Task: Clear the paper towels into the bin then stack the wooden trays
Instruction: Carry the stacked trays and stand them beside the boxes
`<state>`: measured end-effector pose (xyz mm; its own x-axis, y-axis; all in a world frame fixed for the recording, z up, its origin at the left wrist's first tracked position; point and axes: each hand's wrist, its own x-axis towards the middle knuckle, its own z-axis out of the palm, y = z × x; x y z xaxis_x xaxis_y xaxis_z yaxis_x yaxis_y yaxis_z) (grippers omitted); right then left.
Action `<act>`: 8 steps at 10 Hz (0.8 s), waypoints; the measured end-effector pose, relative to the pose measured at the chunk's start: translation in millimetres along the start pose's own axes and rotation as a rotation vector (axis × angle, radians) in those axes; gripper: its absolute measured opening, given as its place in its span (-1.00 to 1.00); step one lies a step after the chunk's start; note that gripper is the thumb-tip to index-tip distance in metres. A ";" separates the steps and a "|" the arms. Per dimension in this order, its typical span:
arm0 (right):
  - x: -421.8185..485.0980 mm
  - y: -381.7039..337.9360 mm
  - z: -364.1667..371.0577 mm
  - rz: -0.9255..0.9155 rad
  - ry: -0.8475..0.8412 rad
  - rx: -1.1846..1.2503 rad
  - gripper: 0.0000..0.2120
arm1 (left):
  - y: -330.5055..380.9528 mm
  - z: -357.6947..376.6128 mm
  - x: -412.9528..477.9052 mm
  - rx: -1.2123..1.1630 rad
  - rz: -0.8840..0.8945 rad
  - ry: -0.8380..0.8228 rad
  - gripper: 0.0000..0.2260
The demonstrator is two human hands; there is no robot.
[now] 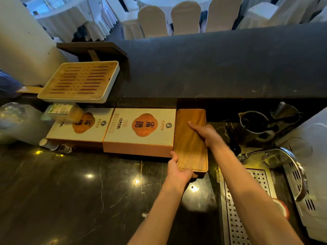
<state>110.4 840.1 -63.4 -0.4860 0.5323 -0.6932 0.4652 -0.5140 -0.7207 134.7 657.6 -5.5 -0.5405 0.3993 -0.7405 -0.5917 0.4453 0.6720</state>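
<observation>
Wooden tray: your left hand grips its near corner, fingers seemingly curled beneath; your right hand lies flat on top, fingers together.

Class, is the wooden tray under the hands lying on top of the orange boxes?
No: the tray sits beside the boxes, on their right.

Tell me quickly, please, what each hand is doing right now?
Left hand: closed on the near end of the wooden tray.
Right hand: open, resting flat on top of the same tray.
</observation>
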 end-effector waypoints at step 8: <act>-43.4 65.8 0.9 -0.268 0.119 -0.319 -0.23 | 12.5 20.4 15.1 -0.804 -0.359 0.203 -0.42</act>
<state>161.5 782.6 -80.8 -0.5405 0.7025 -0.4631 0.5487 -0.1229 -0.8269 131.4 685.4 -8.4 -0.2932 0.1611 -0.9424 -0.9433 -0.2091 0.2578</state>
